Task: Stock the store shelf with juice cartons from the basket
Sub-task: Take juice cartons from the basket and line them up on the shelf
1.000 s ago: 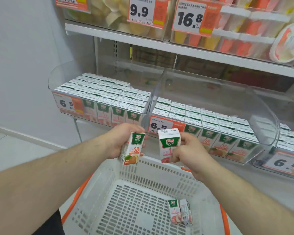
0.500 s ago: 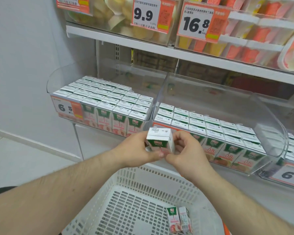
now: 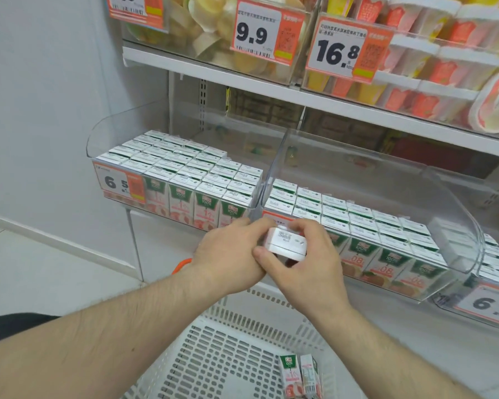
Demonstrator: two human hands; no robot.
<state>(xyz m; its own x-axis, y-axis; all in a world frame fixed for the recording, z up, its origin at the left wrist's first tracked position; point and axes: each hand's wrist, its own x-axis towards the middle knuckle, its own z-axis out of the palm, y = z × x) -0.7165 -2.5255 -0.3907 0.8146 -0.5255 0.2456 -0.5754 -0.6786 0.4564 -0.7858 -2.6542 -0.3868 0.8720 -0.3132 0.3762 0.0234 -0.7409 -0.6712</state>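
While two cartons (image 3: pixel 300 375) lie in the white slotted plastic basket (image 3: pixel 213 355) nearest me, I see both forearms stretched forward, left hand (image 3: pixel 228 251) and right hand (image 3: pixel 306 263) pinching a white boxy carton pair (image 3: pixel 284 243) together just before the clear plastic shelf bins (image 3: pixel 357 180), packed with upright juice cartons (image 3: pixel 366 226).

From my feed: plain pale wall (image 3: pixel 41 105) on the left w/ a white baseboard (image 3: pixel 58 240) running along the bottom. Floor (image 3: pixel 35 275) was light tile, a grout line just visible at far left. White metal shelving unit (image 3: pixel 271 90) sat against the wall, slotted upright (image 3: pixel 202 105) at the back. Orange-and-white price tags (image 3: pixel 267 27) hung along the upper shelf edge. Light was even, soft, no hard shadows.
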